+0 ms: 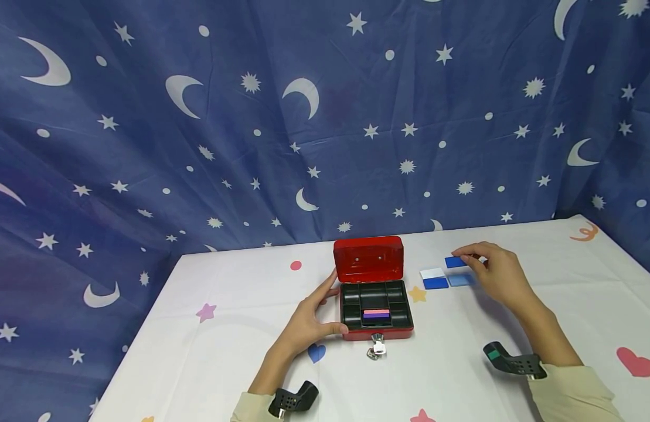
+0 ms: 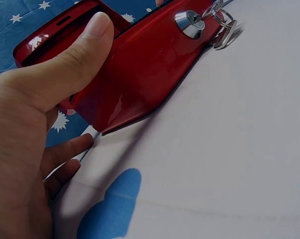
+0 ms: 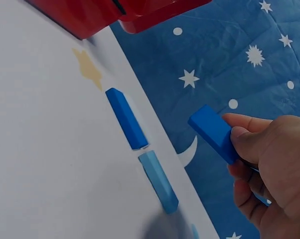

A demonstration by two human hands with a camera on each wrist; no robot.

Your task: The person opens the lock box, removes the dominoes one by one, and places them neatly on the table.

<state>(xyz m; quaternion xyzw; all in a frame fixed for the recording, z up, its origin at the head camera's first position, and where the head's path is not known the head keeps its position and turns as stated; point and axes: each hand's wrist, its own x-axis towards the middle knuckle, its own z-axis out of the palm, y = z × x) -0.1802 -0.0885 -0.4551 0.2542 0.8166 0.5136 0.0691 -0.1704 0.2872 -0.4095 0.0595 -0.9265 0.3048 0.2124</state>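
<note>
An open red cash box (image 1: 374,334) with a black compartment tray (image 1: 350,296) stands on the table. My left hand (image 1: 309,319) grips its left side, with the thumb near the front corner. A pink block (image 1: 376,311) and a purple block (image 1: 376,316) lie in a front middle compartment. To the right, my right hand (image 1: 493,272) pinches a blue block (image 3: 212,132) between thumb and fingers, above the table. Below it lie a second blue block (image 1: 435,283), a light blue block (image 1: 460,281) and a white block (image 1: 432,273).
A key ring with keys (image 1: 373,354) hangs from the lock (image 1: 377,339) on the box front. The raised lid (image 1: 368,261) leans back. A dark blue curtain (image 1: 240,146) with moons and stars hangs behind the white table (image 1: 240,351).
</note>
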